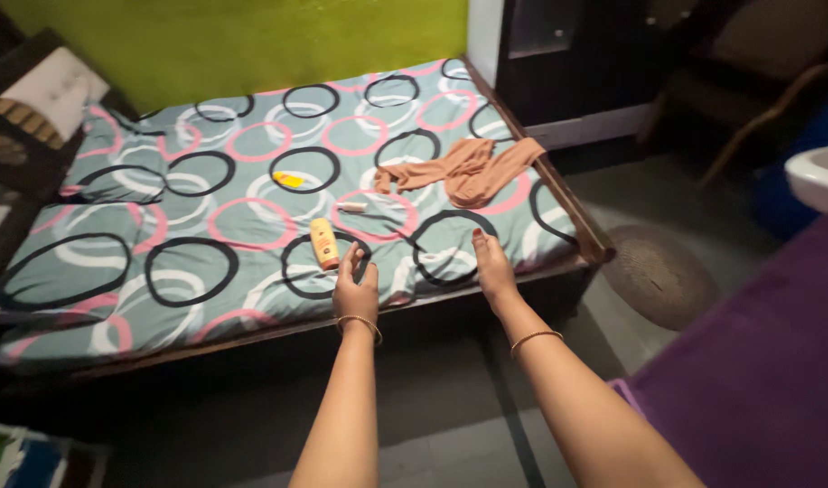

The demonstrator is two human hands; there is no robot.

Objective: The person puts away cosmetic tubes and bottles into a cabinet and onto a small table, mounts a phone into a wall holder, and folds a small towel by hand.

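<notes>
Both hands (356, 291) (493, 268) open over ring-patterned bed (188, 226), green wall (233, 41) behind.

My elbows run off the bottom edge. Small white thing (351, 207) on the bed (116, 262): too small to identify. White basin (820, 174) cut by right edge. Dark cabinet (567, 54) cropped at top.
</notes>
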